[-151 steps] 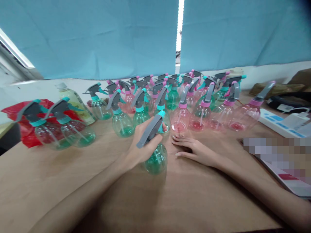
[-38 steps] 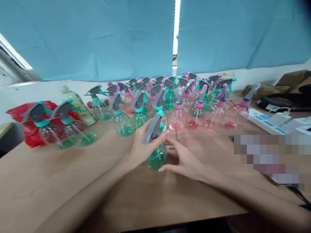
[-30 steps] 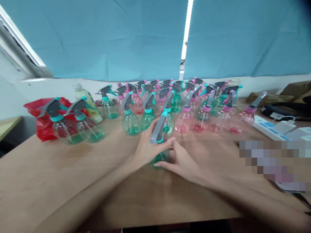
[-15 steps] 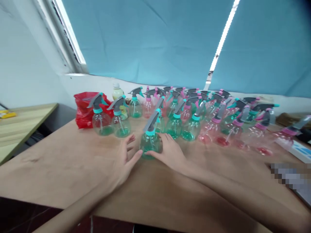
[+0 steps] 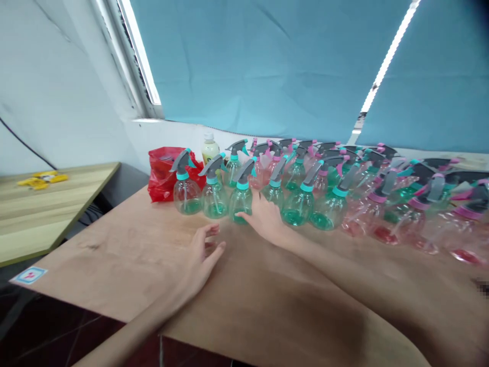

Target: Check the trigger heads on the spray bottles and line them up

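the desk bears rows of spray bottles along its far edge. the green bottle stands upright toward the far left corner, just left of the right hand, whose fingers lie spread against its side, unclamped. the left hand, fingers apart, lies flat, farther off.

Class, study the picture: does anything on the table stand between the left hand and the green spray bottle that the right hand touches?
Nothing visible does. Only bare table lies between the left hand and the spray bottle. The right hand meets the bottle from the right, off that line.
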A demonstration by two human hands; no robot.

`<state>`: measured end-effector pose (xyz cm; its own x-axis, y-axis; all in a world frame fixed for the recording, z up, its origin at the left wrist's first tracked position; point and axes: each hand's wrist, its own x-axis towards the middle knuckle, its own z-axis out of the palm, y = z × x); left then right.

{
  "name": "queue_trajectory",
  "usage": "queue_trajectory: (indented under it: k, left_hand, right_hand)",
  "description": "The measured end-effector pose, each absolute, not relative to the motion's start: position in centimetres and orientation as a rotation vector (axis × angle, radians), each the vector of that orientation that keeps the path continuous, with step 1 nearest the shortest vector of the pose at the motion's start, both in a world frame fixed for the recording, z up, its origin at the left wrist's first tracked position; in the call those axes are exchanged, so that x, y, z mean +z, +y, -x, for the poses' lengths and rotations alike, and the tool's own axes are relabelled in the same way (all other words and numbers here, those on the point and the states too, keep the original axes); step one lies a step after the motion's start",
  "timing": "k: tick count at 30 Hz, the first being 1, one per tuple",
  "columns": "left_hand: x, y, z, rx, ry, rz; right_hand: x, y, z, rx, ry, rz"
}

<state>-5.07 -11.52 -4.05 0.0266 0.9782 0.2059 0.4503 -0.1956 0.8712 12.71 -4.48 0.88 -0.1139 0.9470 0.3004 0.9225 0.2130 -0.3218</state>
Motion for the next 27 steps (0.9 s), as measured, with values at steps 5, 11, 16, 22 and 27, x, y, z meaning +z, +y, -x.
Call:
queue_trajectory:
  k: [5, 11, 16, 22, 27]
  left_hand:
    - [-4.8, -11.0, 5.2, 1.106, 1.417, -1.762]
    - [-4.5, -10.8, 4.8, 1.095, 1.392, -1.796]
    - [-4.1, -10.9, 4.2, 1.088, 1.396, -1.745]
    - [-4.1, -10.7, 3.1, 1.087, 1.371, -1.777]
    - [-3.8, -11.1, 1.9, 1.039, 1.309, -1.75]
  right_hand:
    - [0.9, -3.6, -12.2, 0.073, -2.025, 1.756]
    - [0.7, -3.2, -11.9, 0.064, -1.99, 1.744]
    - [-0.7, -5.4, -14.9, 0.015, -1.988, 1.523]
    - [-1.0, -6.9, -20.0, -0.054, -1.89, 1.491]
    - [0.2, -5.2, -20.0, -0.016, -1.79, 1.598]
